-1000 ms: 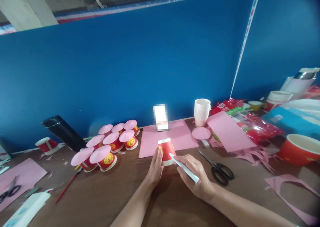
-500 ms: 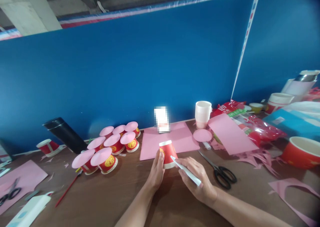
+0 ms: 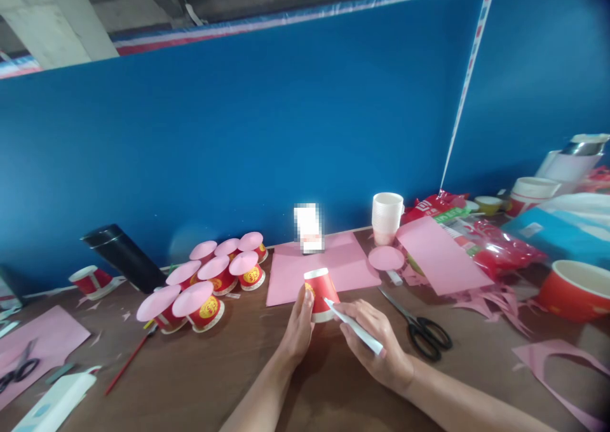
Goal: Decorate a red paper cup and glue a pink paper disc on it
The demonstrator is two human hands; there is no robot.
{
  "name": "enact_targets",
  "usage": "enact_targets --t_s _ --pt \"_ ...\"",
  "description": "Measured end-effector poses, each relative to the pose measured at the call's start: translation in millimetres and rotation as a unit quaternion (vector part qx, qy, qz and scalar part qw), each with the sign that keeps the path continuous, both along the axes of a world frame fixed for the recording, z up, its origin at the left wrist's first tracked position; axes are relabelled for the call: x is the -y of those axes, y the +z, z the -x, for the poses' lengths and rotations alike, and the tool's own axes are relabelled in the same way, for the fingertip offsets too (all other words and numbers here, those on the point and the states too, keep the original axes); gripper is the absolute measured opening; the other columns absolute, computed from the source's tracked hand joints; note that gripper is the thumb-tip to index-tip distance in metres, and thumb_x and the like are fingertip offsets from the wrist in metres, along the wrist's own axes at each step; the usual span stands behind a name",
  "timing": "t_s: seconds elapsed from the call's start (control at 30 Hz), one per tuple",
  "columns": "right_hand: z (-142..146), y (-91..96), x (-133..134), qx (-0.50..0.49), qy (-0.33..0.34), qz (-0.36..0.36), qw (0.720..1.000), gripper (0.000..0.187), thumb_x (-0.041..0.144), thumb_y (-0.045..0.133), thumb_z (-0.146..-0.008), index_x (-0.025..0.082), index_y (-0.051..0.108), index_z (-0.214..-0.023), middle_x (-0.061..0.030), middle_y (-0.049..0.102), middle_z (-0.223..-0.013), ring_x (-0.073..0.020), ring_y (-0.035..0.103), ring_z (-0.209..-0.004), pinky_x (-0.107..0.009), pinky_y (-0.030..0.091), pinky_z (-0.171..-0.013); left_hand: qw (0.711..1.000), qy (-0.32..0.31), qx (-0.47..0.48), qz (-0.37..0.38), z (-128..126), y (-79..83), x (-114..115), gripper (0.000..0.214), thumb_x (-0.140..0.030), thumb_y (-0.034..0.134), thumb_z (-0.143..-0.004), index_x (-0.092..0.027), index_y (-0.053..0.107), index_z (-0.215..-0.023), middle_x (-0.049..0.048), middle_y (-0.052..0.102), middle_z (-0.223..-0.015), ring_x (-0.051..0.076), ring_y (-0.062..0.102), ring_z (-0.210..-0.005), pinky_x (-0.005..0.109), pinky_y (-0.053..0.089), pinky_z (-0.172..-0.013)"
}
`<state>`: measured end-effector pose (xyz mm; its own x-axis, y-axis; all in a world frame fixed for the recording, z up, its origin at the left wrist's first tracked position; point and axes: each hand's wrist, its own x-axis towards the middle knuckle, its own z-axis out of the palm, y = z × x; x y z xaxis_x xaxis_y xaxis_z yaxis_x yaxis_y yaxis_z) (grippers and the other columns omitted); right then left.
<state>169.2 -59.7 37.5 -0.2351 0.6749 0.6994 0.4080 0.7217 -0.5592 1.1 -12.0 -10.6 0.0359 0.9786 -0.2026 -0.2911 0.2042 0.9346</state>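
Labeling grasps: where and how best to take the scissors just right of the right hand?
Likely by the black handle loops of the scissors, from above and the near side. They lie on the table, loops nearer the person, blades pointing away. The right hand holds a white pen.

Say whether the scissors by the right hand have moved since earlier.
No; the scissors lie in the same place relative to the stack of white cups.
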Motion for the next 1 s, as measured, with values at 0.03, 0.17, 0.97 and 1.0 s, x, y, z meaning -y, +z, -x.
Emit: enact_targets --t_s 0.03,0.17,0.97,1.0 --pt "-0.2 -0.5 -0.2 0.002 0.001 0.002 1.0 0.024 0.016 0.046 -0.085 0.021 0.056 -0.106 -0.006 0.065 -0.089 -0.0167 0.058 -0.072 -0.031 0.048 -0.068 1.0 0.005 0.004 0.001 0.6 -2.1 -0.7 0.061 -0.055 0.052 -0.076 -0.03 0.04 -0.13 0.0068 0.028 -0.146 0.029 0.017 -0.136 0.047 0.019 -0.107" --pt "-1.5 -3.0 -0.8 0.008 0.009 0.015 1.0 0.026 0.016 0.045 -0.084 0.02 0.055 -0.107 -0.0069 0.065 -0.09 -0.0174 0.057 -0.072 -0.032 0.048 -0.068 1.0 0.016 0.014 -0.002 2.5 -9.0 -2.7 0.062 -0.053 0.054 -0.076 -0.027 0.039 -0.131 0.0083 0.023 -0.148 0.028 0.019 -0.135 0.044 0.024 -0.106" --pt "-6.1 -8.7 -4.7 -0.031 -0.009 0.019 0.999 0.027 0.022 0.042 -0.087 0.021 0.056 -0.11 -0.006 0.063 -0.085 -0.0178 0.058 -0.071 -0.031 0.049 -0.069 0.993 0.01 0.113 -0.024 -2.4 -0.8 -2.3 0.042 -0.042 0.056 -0.079 -0.028 0.053 -0.119 0.0019 0.046 -0.136 0.023 0.032 -0.13 0.04 0.03 -0.106" --pt "-6.1 -8.7 -5.0 -0.035 -0.009 0.017 0.999 0.027 0.023 0.041 -0.087 0.02 0.056 -0.11 -0.0063 0.063 -0.085 -0.0179 0.058 -0.07 -0.031 0.049 -0.068 0.993 0.007 0.114 -0.029 -2.3 -0.7 -2.5 0.042 -0.042 0.056 -0.079 -0.028 0.053 -0.119 0.0021 0.047 -0.135 0.024 0.032 -0.13 0.041 0.03 -0.106"
